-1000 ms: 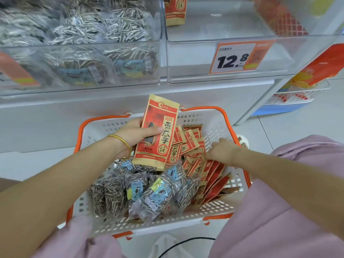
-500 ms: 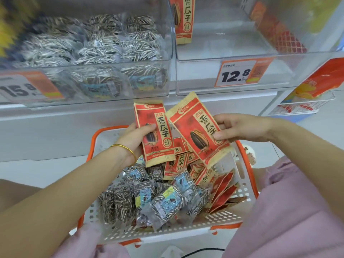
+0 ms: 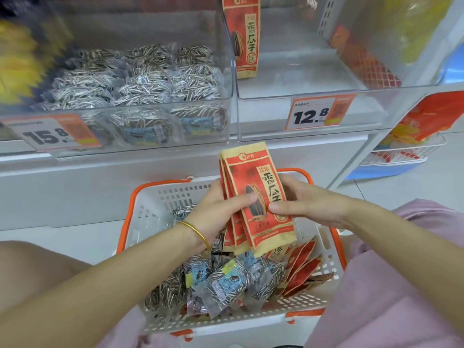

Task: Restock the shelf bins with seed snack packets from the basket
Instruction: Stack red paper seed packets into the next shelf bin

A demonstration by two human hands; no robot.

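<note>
The left hand and right hand each close a pinching grip on the stack of red packets above the basket, its long axis running 11 to 5 o'clock, while the right bin sits at 12 to 1 o'clock, nearer the right hand

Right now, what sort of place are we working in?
Probably a shop's snack aisle: clear bins with price tags on a shelf, and a basket of seed packets for restocking. The left hand and right hand hold red packets.
</note>
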